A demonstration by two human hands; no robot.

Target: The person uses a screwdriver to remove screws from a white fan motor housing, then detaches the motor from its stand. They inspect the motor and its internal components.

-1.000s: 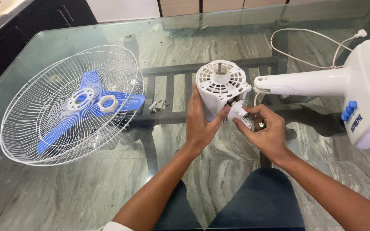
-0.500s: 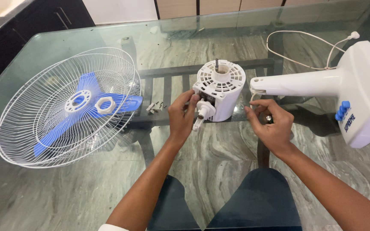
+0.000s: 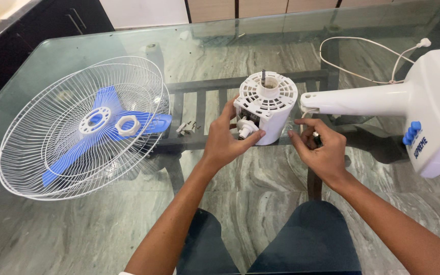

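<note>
Two hands: working at the white fan motor housing (image 3: pixel 268 104) on the glass table (image 3: pixel 52 234).
Left hand (image 3: pixel 227 140): gripping the housing's side.
Right hand (image 3: pixel 319 147): curling just beside it, pinching a small dark part (image 3: pixel 315 135).

A home dining area: a glass-topped table (image 3: pixel 128 234) over marble-patterned floor (image 3: pixel 260 178), dark cabinets (image 3: pixel 52 20) beside it.

The right hand (image 3: pixel 318 147) no longer touches the white motor housing (image 3: pixel 267 104) and lies just beside it; the left hand (image 3: pixel 227 140) now grips the housing's side alone.
</note>
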